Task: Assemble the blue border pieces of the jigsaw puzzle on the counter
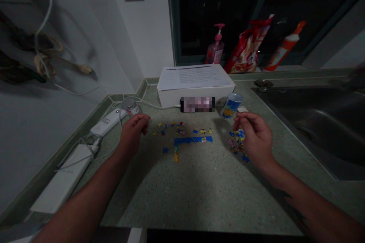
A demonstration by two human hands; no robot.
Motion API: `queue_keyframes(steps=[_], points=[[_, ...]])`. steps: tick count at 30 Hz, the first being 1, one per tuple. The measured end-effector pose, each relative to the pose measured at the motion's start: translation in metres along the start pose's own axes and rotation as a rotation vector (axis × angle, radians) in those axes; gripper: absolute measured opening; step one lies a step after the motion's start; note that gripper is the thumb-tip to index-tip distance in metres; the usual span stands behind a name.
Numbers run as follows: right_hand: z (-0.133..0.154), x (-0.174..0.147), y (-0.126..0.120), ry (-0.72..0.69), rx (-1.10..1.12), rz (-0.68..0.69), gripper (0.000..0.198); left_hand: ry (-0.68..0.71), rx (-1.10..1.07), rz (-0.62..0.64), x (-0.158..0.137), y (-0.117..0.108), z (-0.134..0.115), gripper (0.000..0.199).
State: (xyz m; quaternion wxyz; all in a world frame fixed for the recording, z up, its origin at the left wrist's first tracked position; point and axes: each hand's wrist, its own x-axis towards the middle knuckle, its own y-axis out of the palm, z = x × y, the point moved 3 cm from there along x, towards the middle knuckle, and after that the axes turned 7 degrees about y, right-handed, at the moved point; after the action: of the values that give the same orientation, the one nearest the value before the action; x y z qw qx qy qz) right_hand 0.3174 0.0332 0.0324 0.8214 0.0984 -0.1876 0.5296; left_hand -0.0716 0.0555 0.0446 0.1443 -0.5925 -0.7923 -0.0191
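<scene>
My left hand (135, 127) hovers by the left end of the loose puzzle pieces, its fingers closed; anything in them is too small to make out. Above the right-hand pile of puzzle pieces (234, 142) is my right hand (256, 134), thumb and fingertips pinched together, their contents hidden. Between the hands, joined jigsaw pieces (186, 140) form a blue corner, with a top edge and a short yellow-ended left side. A single blue puzzle piece (165, 150) lies left of it. Several loose pieces (179, 129) are scattered behind the joined strip.
Behind the pieces, a phone (197, 104) leans on a white box (196, 89) topped with a printed sheet. A blue can (232, 105) stands near my right hand, a lidded jar (130, 105) near my left. Power strip (65, 178) and cables lie left; a sink (313, 121) is right.
</scene>
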Motion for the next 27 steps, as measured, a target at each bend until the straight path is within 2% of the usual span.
queue_keyframes(steps=[27], points=[[-0.0016,-0.0003,0.0001,0.019,0.014,0.009,0.007,-0.023,-0.002,0.037,-0.0015,0.0025,-0.0012,0.029]])
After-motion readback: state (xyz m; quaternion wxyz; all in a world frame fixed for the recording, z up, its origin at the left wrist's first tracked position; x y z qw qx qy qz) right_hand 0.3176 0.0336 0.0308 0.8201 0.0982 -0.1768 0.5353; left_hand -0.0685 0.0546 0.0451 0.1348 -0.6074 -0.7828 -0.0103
